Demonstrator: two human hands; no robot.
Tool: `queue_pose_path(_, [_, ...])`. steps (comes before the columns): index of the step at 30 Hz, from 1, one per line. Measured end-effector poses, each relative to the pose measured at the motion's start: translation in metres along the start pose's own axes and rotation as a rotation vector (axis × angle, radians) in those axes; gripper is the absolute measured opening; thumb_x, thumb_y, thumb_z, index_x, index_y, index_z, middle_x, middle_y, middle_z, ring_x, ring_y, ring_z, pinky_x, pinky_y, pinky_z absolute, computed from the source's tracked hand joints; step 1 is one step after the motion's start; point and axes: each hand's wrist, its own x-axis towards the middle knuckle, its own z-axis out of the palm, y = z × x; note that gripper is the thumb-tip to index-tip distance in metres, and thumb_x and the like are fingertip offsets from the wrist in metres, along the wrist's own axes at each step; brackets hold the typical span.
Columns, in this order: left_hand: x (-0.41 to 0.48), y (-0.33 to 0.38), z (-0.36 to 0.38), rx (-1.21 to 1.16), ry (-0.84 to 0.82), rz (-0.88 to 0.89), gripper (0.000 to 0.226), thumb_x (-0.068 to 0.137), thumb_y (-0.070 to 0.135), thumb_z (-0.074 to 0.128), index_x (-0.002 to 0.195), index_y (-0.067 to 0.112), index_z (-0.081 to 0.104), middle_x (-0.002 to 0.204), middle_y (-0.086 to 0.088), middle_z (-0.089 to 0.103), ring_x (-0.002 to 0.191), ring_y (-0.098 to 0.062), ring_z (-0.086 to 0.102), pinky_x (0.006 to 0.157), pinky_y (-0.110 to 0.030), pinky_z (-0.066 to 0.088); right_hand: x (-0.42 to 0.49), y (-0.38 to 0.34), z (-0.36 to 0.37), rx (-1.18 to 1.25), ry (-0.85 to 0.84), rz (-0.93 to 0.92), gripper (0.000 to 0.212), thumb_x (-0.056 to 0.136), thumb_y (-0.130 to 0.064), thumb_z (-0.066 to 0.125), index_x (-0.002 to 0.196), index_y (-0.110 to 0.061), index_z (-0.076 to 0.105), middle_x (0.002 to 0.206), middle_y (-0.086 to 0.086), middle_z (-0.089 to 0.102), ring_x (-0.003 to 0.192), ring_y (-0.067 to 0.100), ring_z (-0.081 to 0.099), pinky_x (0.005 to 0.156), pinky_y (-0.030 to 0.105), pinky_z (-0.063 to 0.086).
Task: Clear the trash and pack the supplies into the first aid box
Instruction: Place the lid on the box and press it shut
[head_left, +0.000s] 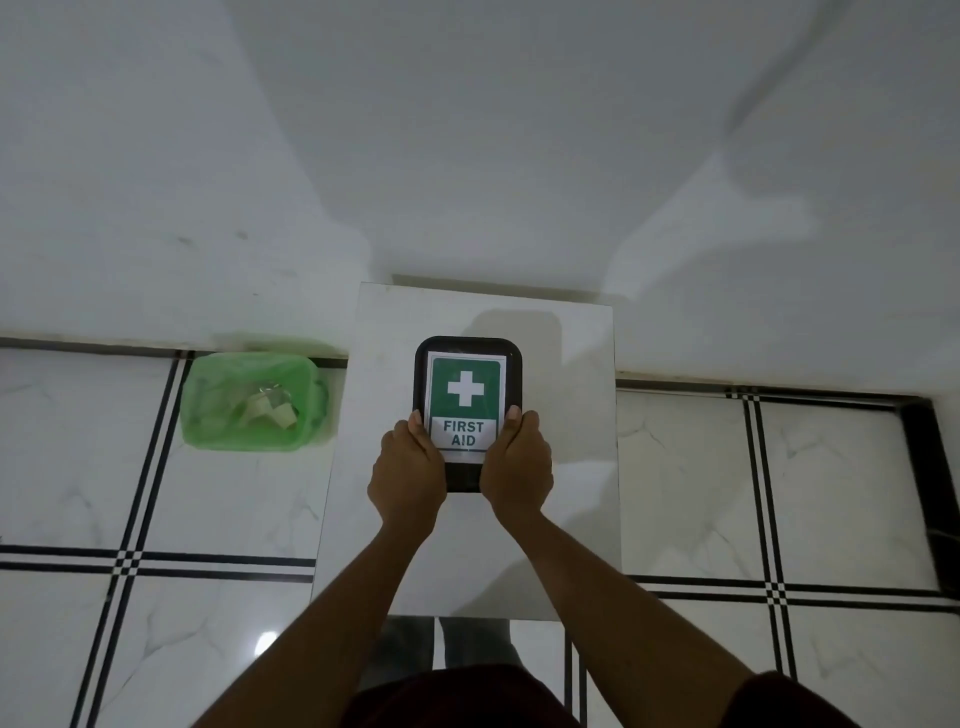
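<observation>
We are holding the black, round-cornered plastic first aid box (466, 364) flat on the small white marble-look table (566, 441), roughly in the middle of the top. Its lid is on, and its long axis is running straight away from us, toward the wall. The box is lying directly ahead of both hands, which are sitting at its near end, one on each side, so neither is the nearer.

Our left hand (408, 470) is wrapping the near left edge with the thumb pressing on the lid, and our right hand (517, 467) is mirroring it on the near right edge. Both are clamping the box between them rather than lying spread.

The paper label on the lid is showing a white cross on a green panel, and below it we are reading "FIRST AID" in green capitals. No brand is legible.

To our left, on the tiled floor just beside the table, the green plastic bin (311, 374) lined with a green bag is holding pale scraps. We are judging the job close to finished.
</observation>
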Motion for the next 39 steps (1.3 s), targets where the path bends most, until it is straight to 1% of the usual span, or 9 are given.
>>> queue_pose_path(5, [0.023, 0.027, -0.007, -0.278, 0.057, -0.006, 0.03, 0.098, 0.029, 0.031, 0.089, 0.005, 0.046, 0.091, -0.012, 0.054, 0.083, -0.025, 0.053, 0.065, -0.032, 0.038, 0.023, -0.008, -0.006, 0.084, -0.055, -0.035, 0.023, 0.1, -0.034, 0.032, 0.093, -0.015, 0.041, 0.091, 0.008, 0.058, 0.081, 0.022, 0.062, 0.063, 0.033, 0.058])
queue_pose_path(8, [0.039, 0.035, -0.004, -0.369, 0.053, -0.137, 0.041, 0.099, 0.039, 0.028, 0.082, 0.007, 0.046, 0.085, -0.012, 0.057, 0.077, -0.024, 0.054, 0.064, -0.033, 0.037, 0.035, -0.019, -0.003, 0.192, -0.028, 0.043, 0.028, 0.101, -0.037, 0.03, 0.086, -0.014, 0.039, 0.089, 0.011, 0.057, 0.079, 0.022, 0.061, 0.06, 0.029, 0.054])
queue_pose_path(18, [0.044, 0.027, 0.004, -0.431, 0.035, -0.115, 0.056, 0.096, 0.051, 0.029, 0.073, 0.007, 0.054, 0.064, 0.002, 0.057, 0.06, -0.013, 0.056, 0.052, -0.024, 0.037, 0.039, -0.012, 0.004, 0.355, -0.069, 0.078, 0.029, 0.101, -0.033, 0.031, 0.078, -0.016, 0.036, 0.075, 0.005, 0.058, 0.068, 0.016, 0.064, 0.054, 0.029, 0.055])
queue_pose_path(20, [0.044, 0.031, 0.003, -0.404, 0.068, -0.072, 0.046, 0.097, 0.046, 0.029, 0.078, 0.009, 0.048, 0.072, -0.002, 0.057, 0.069, -0.018, 0.059, 0.056, -0.027, 0.042, 0.038, -0.016, 0.007, 0.26, -0.069, 0.04, 0.025, 0.101, -0.035, 0.029, 0.085, -0.018, 0.039, 0.084, 0.007, 0.059, 0.078, 0.022, 0.064, 0.064, 0.038, 0.059])
queue_pose_path(22, [0.044, 0.035, 0.002, -0.296, 0.052, 0.057, 0.031, 0.099, 0.036, 0.027, 0.105, 0.015, 0.048, 0.105, -0.008, 0.059, 0.105, -0.027, 0.057, 0.073, -0.037, 0.051, 0.037, -0.021, 0.006, 0.077, -0.029, -0.047, 0.027, 0.1, -0.033, 0.028, 0.111, -0.015, 0.045, 0.107, 0.011, 0.057, 0.101, 0.028, 0.057, 0.077, 0.038, 0.055])
queue_pose_path(25, [0.041, 0.032, -0.001, -0.028, -0.052, 0.32, 0.058, 0.094, 0.033, 0.016, 0.149, 0.018, 0.007, 0.159, -0.003, 0.011, 0.147, -0.025, -0.002, 0.099, -0.049, 0.035, 0.041, -0.018, -0.002, -0.208, -0.066, -0.37, 0.057, 0.097, -0.04, 0.021, 0.147, -0.013, 0.018, 0.15, 0.015, 0.032, 0.139, 0.033, 0.029, 0.1, 0.046, 0.041])
queue_pose_path(29, [0.041, 0.029, -0.001, 0.119, -0.175, 0.446, 0.067, 0.089, 0.046, 0.008, 0.149, 0.02, -0.01, 0.16, 0.001, -0.009, 0.144, -0.018, -0.02, 0.115, -0.055, 0.015, 0.055, -0.012, -0.007, -0.345, -0.194, -0.589, 0.077, 0.092, -0.054, 0.029, 0.15, -0.01, 0.005, 0.16, 0.01, 0.006, 0.148, 0.026, 0.0, 0.117, 0.049, 0.018])
queue_pose_path(35, [0.055, 0.02, 0.004, 0.215, -0.205, 0.576, 0.068, 0.096, 0.038, 0.029, 0.149, 0.008, -0.003, 0.159, -0.009, -0.006, 0.145, -0.026, -0.013, 0.119, -0.048, 0.01, 0.057, -0.012, 0.0, -0.315, -0.202, -0.668, 0.079, 0.091, -0.04, 0.055, 0.147, -0.003, 0.014, 0.157, 0.018, 0.019, 0.146, 0.029, 0.008, 0.119, 0.046, 0.018])
queue_pose_path(39, [0.058, 0.015, 0.007, 0.205, -0.24, 0.605, 0.077, 0.091, 0.048, 0.026, 0.148, 0.002, 0.0, 0.157, -0.012, -0.006, 0.145, -0.031, -0.009, 0.114, -0.04, 0.002, 0.057, -0.012, 0.002, -0.279, -0.219, -0.653, 0.078, 0.091, -0.048, 0.048, 0.145, 0.001, 0.017, 0.153, 0.022, 0.026, 0.144, 0.033, 0.012, 0.116, 0.044, 0.019])
